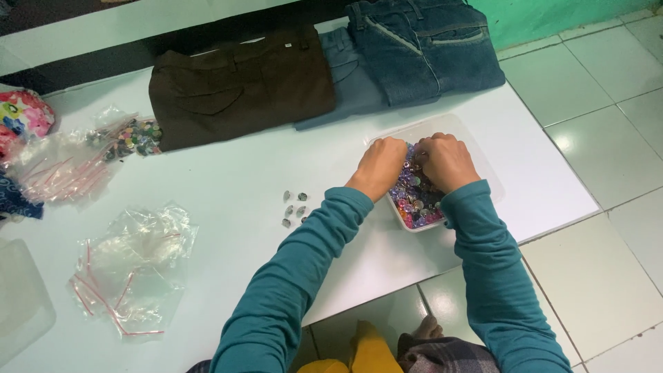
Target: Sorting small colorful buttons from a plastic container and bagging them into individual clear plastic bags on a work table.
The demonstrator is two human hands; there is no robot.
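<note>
Head view: both hands are down in a clear tub that sits near the right edge of the white table. The tub is filled with small multicoloured beads (purple, blue, some orange). The left hand is curled, knuckles up, fingers buried in the beads at the tub's left side; the right hand is curled the same way just beside it, nearly touching. Whether either one has hold of a bead I cannot tell, since the fingertips are hidden.

The beads lie directly under and just nearer the person than both hands, so neither hand has a clear advantage. The tub's long axis runs roughly away from the person, tilted a little to the right.

Just left of the tub, a few loose grey pieces lie on the bare table, closer to the left hand. Toward the left edge are empty zip bags and filled bags. Along the far edge lie folded brown trousers and jeans.
</note>
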